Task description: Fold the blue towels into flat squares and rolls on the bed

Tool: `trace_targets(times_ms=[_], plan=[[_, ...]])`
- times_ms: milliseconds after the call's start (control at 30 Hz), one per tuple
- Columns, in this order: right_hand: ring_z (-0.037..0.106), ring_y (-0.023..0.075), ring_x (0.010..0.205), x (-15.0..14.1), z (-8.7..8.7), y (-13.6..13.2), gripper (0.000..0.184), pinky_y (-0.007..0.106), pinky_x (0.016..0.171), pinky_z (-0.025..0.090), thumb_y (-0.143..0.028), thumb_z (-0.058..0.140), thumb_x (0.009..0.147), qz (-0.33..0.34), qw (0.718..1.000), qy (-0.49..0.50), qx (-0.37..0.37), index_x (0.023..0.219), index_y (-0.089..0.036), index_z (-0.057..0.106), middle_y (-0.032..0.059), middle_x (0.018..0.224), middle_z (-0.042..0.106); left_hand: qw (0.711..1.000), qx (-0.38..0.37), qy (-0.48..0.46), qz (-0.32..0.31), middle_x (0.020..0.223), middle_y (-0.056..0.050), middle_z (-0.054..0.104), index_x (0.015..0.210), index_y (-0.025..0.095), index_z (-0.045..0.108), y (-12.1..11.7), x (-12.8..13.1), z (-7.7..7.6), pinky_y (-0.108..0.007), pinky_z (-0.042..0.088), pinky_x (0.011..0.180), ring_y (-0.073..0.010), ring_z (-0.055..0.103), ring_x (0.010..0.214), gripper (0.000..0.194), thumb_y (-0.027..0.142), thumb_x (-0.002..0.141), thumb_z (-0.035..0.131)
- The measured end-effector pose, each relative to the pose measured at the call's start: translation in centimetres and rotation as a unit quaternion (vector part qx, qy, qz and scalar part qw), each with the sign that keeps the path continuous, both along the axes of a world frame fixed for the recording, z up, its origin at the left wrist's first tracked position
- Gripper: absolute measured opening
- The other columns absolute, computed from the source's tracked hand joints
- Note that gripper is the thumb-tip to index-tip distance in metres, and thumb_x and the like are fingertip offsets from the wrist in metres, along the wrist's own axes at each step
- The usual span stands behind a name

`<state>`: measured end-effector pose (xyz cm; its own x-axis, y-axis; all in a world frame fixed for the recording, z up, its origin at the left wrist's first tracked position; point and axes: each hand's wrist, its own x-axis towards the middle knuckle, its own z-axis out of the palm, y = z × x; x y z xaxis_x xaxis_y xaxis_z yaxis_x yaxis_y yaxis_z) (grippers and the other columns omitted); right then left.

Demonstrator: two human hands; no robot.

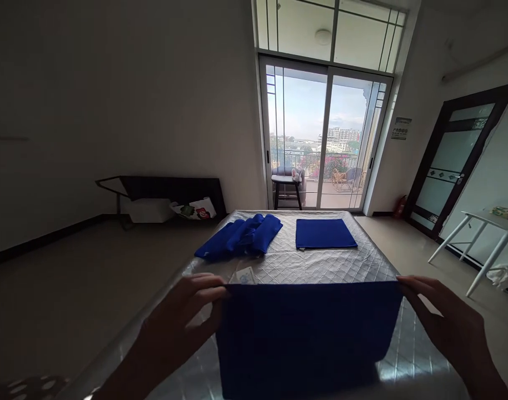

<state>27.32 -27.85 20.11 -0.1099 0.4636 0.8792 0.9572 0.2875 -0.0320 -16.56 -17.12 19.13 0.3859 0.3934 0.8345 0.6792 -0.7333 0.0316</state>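
A flat blue rectangular cloth piece (pixel 308 333), perhaps a cushion cover, hangs upright between my hands. My left hand (pixel 191 311) pinches its top left corner, and a white label (pixel 246 275) shows just behind that edge. At the top right corner my right hand (pixel 441 311) has its fingers closed on the cloth. Beyond it, a similar blue piece (pixel 325 233) lies flat on the quilted, silvery mattress-like surface (pixel 274 264). A crumpled heap of blue cloth (pixel 241 238) rests to its left. The lower end of the held piece runs out of view.
By the left wall stands a black bench-like frame (pixel 170 189) with a white box (pixel 149 210) and a printed bag (pixel 194 209). Sliding glass doors (pixel 327 139) are at the back. A white table (pixel 491 222) stands at right, near a dark-framed door (pixel 458 161).
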Motion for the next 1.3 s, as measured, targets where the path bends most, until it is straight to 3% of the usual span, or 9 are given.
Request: trace_targets(times_ms=[133, 267, 433, 567, 700, 867, 967, 1100, 1300], plan=[[0.074, 0.018, 0.076, 2.8, 0.8, 6.3, 0.028, 0.028, 0.066, 0.061, -0.047, 0.054, 0.098, 0.056, 0.992, 0.042, -0.106, 0.108, -0.031, 0.075, 0.0013, 0.093, 0.077, 0.984, -0.173, -0.003, -0.044, 0.091, 0.001, 0.075, 0.088, 0.029, 0.071, 7.0, 3.9, 0.6, -0.028, 0.058, 0.072, -0.016, 0.07, 0.077, 0.026, 0.046, 0.092, 0.052], [0.073, 0.0191, 0.072, 5.9, 2.2, 16.0, 0.024, 0.03, 0.066, 0.06, -0.04, 0.058, 0.095, 0.049, 0.973, 0.085, -0.21, 0.095, -0.027, 0.078, 0.0024, 0.09, 0.078, 0.953, -0.299, -0.02, -0.05, 0.084, 0.001, 0.078, 0.099, 0.025, 0.072, 16.4, 8.2, 2.1, -0.026, 0.056, 0.066, -0.0155, 0.07, 0.068, 0.028, 0.047, 0.086, 0.059], [0.074, 0.021, 0.077, 8.7, 6.8, 27.1, 0.015, 0.034, 0.08, 0.058, -0.026, 0.064, 0.089, -0.016, 0.976, 0.109, -0.187, 0.091, -0.022, 0.077, 0.0032, 0.089, 0.078, 0.964, -0.246, -0.1, 0.018, 0.084, 0.0, 0.08, 0.095, 0.021, 0.075, 26.5, 13.1, 6.4, -0.03, 0.056, 0.079, -0.0189, 0.074, 0.078, 0.017, 0.029, 0.081, 0.069], [0.074, 0.0213, 0.084, 10.5, 9.0, 31.9, 0.021, 0.034, 0.084, 0.057, -0.031, 0.062, 0.091, 0.002, 0.987, 0.118, -0.108, 0.101, -0.02, 0.076, 0.0077, 0.103, 0.078, 0.973, -0.171, -0.156, 0.012, 0.099, 0.0, 0.079, 0.106, 0.011, 0.074, 30.7, 15.2, 7.8, -0.031, 0.051, 0.091, -0.0186, 0.072, 0.096, 0.036, 0.038, 0.094, 0.053], [0.074, 0.0212, 0.081, 11.9, 4.3, 33.7, 0.022, 0.033, 0.078, 0.058, -0.032, 0.061, 0.091, 0.013, 0.984, 0.143, -0.101, 0.102, -0.019, 0.075, 0.01, 0.102, 0.077, 0.966, -0.18, -0.184, 0.005, 0.098, 0.0, 0.079, 0.104, 0.016, 0.074, 32.5, 16.9, 2.7, -0.029, 0.053, 0.087, -0.0153, 0.072, 0.089, 0.029, 0.034, 0.093, 0.055], [0.074, 0.0195, 0.073, 12.4, -8.9, 33.5, 0.011, 0.03, 0.073, 0.059, -0.019, 0.064, 0.083, -0.015, 0.966, 0.178, -0.186, 0.087, -0.019, 0.074, 0.0064, 0.089, 0.078, 0.95, -0.285, -0.127, -0.005, 0.087, -0.003, 0.078, 0.087, 0.02, 0.072, 31.9, 19.3, -10.3, -0.03, 0.056, 0.08, -0.0182, 0.073, 0.081, 0.014, 0.018, 0.086, 0.059], [0.074, 0.0196, 0.071, 12.6, -15.5, 32.9, 0.016, 0.031, 0.071, 0.06, -0.014, 0.06, 0.079, 0.001, 0.954, 0.193, -0.231, 0.079, -0.022, 0.073, 0.0033, 0.082, 0.077, 0.941, -0.335, -0.046, 0.007, 0.09, -0.005, 0.077, 0.089, 0.02, 0.071, 30.5, 19.7, -16.1, -0.033, 0.055, 0.085, -0.02, 0.072, 0.088, 0.021, 0.008, 0.084, 0.055], [0.075, 0.0212, 0.08, 12.9, -18.8, 32.4, 0.018, 0.036, 0.079, 0.061, -0.015, 0.058, 0.079, 0.002, 0.949, 0.193, -0.249, 0.084, -0.022, 0.074, 0.0051, 0.09, 0.077, 0.941, -0.337, 0.001, 0.019, 0.102, -0.008, 0.074, 0.096, 0.02, 0.068, 29.4, 19.3, -18.4, -0.035, 0.052, 0.093, -0.0211, 0.069, 0.101, 0.023, 0.007, 0.086, 0.052], [0.074, 0.0217, 0.088, 13.0, -18.3, 32.0, 0.02, 0.036, 0.085, 0.059, -0.015, 0.056, 0.081, -0.016, 0.946, 0.168, -0.277, 0.088, -0.022, 0.074, 0.0064, 0.097, 0.076, 0.947, -0.313, 0.069, 0.035, 0.104, -0.008, 0.073, 0.1, 0.022, 0.066, 29.0, 18.9, -17.7, -0.035, 0.051, 0.094, -0.0215, 0.067, 0.103, 0.023, 0.01, 0.091, 0.048]])
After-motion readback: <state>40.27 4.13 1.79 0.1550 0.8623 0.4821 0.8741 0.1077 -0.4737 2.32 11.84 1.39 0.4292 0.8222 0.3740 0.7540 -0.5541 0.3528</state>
